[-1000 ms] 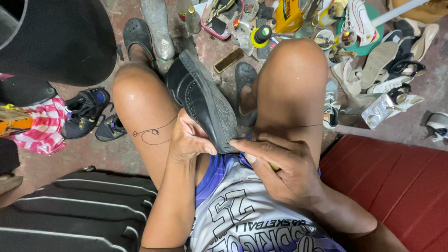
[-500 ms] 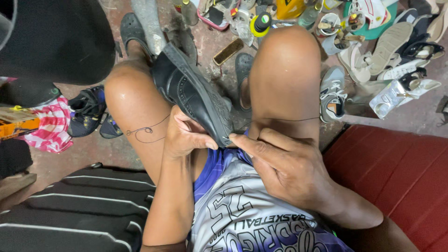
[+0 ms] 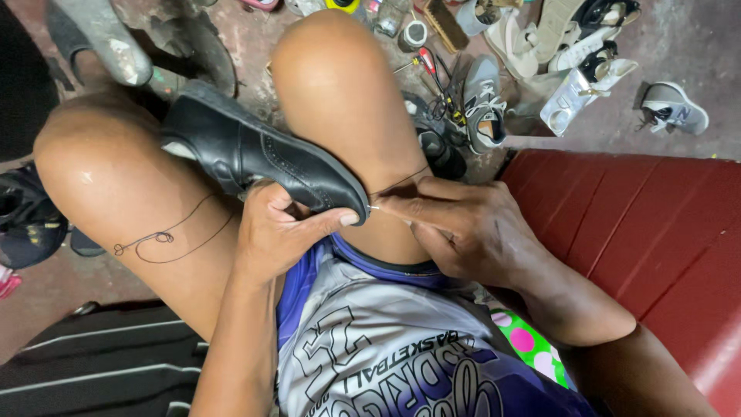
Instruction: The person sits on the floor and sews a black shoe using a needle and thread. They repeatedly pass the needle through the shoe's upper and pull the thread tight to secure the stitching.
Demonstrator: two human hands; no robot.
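Partly hidden black shoe (image 3: 255,154) toe

Informal shoe-repair spot, floor-level, likely a street or backyard cobbler's workplace. Bare stained concrete floor (image 3: 679,46), littered with loose footwear: grey sneaker (image 3: 485,104), another grey sneaker (image 3: 675,106) further right, white and beige shoes (image 3: 540,35) heaped at top, worn sandal soles (image 3: 100,38) at top left. Small tools with red handles (image 3: 429,66) and a round tin (image 3: 415,34) lie among them. Worker sits on a red padded bench (image 3: 648,232), knees up, no desk. Black leather shoe (image 3: 262,158) is held across the lap, a thread (image 3: 166,235) trailing over the thigh. Hand-stitching work, done on the body.
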